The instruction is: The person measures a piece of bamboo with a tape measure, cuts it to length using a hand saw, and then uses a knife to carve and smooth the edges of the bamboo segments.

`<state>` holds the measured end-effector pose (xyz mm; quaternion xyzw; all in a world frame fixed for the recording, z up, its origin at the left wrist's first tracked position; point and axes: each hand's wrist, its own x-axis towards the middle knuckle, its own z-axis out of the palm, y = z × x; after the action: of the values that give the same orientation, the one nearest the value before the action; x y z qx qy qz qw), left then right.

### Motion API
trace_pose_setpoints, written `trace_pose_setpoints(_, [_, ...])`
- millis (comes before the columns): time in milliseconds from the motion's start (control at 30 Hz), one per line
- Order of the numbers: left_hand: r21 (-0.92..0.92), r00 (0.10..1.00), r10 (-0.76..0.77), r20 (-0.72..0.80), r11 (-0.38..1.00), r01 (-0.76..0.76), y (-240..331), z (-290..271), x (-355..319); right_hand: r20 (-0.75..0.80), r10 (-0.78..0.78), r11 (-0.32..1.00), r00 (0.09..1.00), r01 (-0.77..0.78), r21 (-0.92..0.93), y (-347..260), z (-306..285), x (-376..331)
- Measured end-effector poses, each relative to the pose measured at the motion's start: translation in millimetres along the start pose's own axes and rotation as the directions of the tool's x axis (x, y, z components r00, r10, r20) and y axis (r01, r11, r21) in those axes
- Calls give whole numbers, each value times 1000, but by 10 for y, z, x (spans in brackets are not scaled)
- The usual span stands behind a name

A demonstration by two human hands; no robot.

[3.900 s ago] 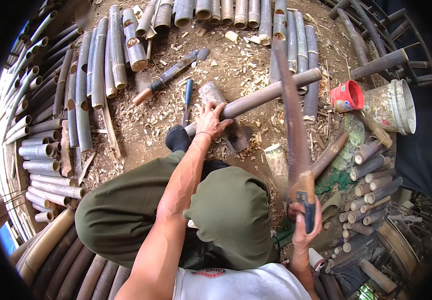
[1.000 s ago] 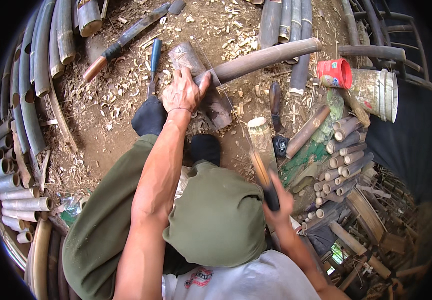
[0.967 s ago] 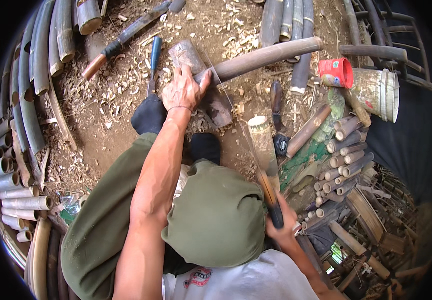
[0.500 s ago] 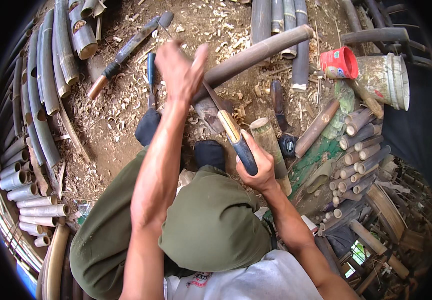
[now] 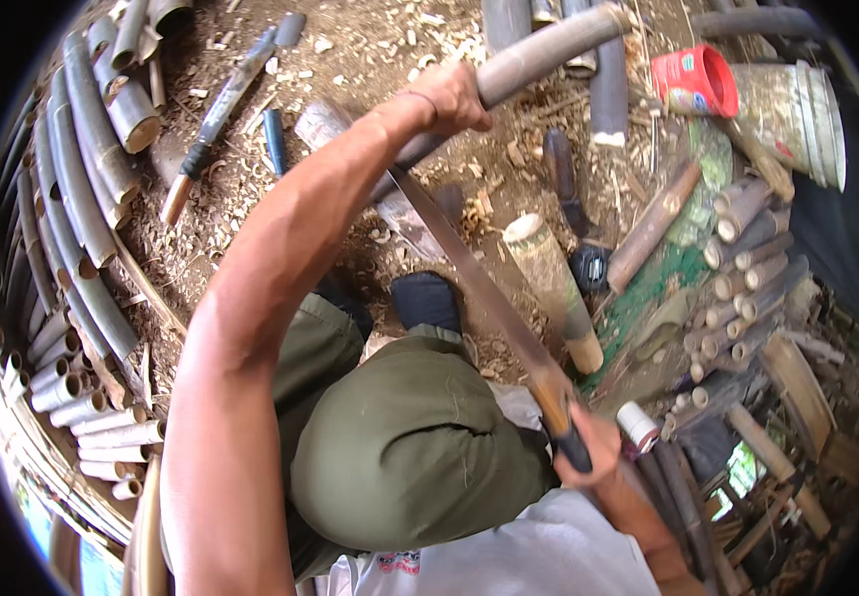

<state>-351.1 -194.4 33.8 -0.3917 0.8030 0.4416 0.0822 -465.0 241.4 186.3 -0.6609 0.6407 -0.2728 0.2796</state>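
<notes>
My left hand (image 5: 452, 97) is closed around a brown bamboo pole (image 5: 549, 55), which slants up to the right above the chip-covered ground. In my right hand (image 5: 593, 444), down by my hip, is the wood and black handle of a hand saw (image 5: 484, 288). The long blade runs up and left from that fist, and its far end meets the bamboo just on the near side of my left hand. Under the pole lies a wooden block (image 5: 405, 221). My left forearm hides part of the pole and the ground beyond.
Cut bamboo lengths (image 5: 82, 189) are stacked along the left, with shorter pieces (image 5: 742, 253) piled at right. A red bucket (image 5: 693, 81) sits beside a dirty white pail (image 5: 787, 119). A long-handled blade (image 5: 226, 109), a bamboo stump (image 5: 554, 288) and a dark-handled knife (image 5: 559, 169) are nearby.
My left hand has come down onto the bamboo pole and closed around it. My right hand has drawn the saw back toward my body, so much more of the blade shows.
</notes>
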Motion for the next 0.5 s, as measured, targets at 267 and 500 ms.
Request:
trace_pose_setpoints(267, [18, 998, 27, -61, 1000, -26, -27, 100, -24, 19, 18, 999, 1000, -19, 51, 155, 654, 1190])
trace_pose_setpoints(500, [40, 1000, -3, -20, 999, 4, 14, -14, -17, -8, -13, 999, 1000, 13, 35, 241, 383, 495])
